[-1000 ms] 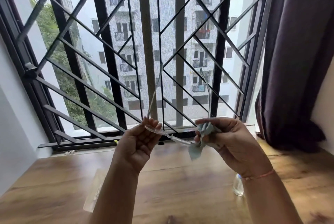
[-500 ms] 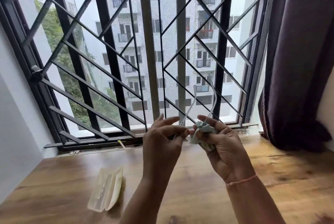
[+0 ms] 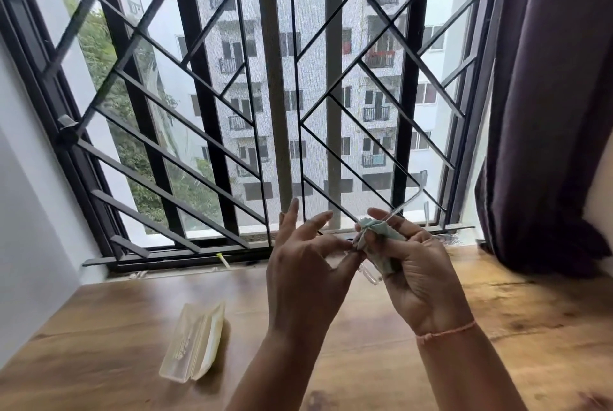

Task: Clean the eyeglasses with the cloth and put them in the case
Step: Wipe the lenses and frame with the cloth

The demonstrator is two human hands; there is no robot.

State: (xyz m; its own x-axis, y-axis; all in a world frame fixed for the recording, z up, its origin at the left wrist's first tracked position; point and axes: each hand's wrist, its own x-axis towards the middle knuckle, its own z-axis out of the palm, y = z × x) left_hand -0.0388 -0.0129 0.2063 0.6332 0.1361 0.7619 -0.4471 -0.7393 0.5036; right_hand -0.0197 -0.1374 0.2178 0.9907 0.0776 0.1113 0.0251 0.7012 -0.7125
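I hold the clear-framed eyeglasses (image 3: 407, 203) in front of the window. One thin temple arm sticks up and to the right; a clear end pokes out below at the eyeglasses' lower part (image 3: 370, 273). My right hand (image 3: 418, 278) grips them through the pale green cloth (image 3: 381, 234), which is bunched around the lens. My left hand (image 3: 305, 268) has its upper fingers spread while its thumb and a lower finger pinch the frame beside the cloth. The translucent pale case (image 3: 195, 341) lies open on the wooden table (image 3: 99, 327), below and left of my hands.
A black window grille (image 3: 205, 132) and sill run along the table's far edge. A dark purple curtain (image 3: 550, 112) hangs at the right, down to the table. A white wall (image 3: 30, 211) borders the left side.
My left hand has moved right, up against my right hand. The eyeglasses' two spread temple arms have come together, and only one now stands up. The case has come into view.
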